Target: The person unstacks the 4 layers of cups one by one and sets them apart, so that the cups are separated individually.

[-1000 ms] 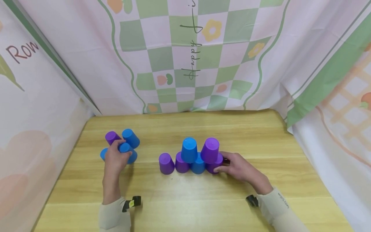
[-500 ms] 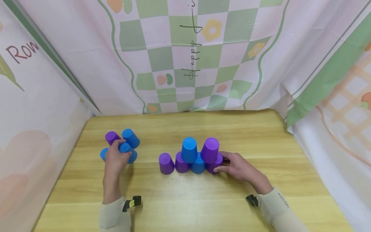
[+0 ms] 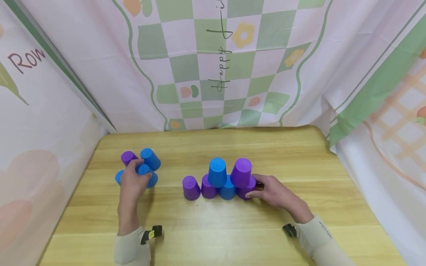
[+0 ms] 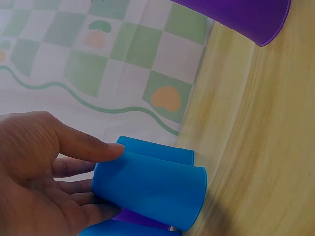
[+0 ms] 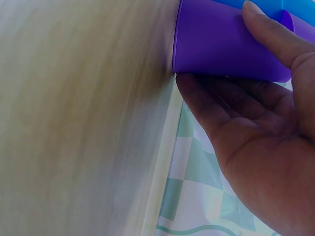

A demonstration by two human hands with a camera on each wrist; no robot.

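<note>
My left hand (image 3: 133, 183) grips an upside-down blue cup (image 3: 144, 170) at the left of the table, thumb on one side and fingers on the other. Around it stand a purple cup (image 3: 128, 157), another blue cup (image 3: 150, 159) and a blue cup partly hidden by the hand (image 3: 118, 176). Toward the middle, my right hand (image 3: 274, 190) holds the purple cup (image 5: 216, 44) at the right end of a row, between thumb and fingers. A blue cup (image 3: 227, 192) and a purple cup (image 3: 208, 190) continue that row. Resting on it are a blue cup (image 3: 217, 172) and a purple cup (image 3: 241, 172).
A purple cup (image 3: 191, 188) stands at the row's left end with nothing on top. The wooden table (image 3: 213, 232) is enclosed by a printed curtain (image 3: 213, 92) at the back and sides.
</note>
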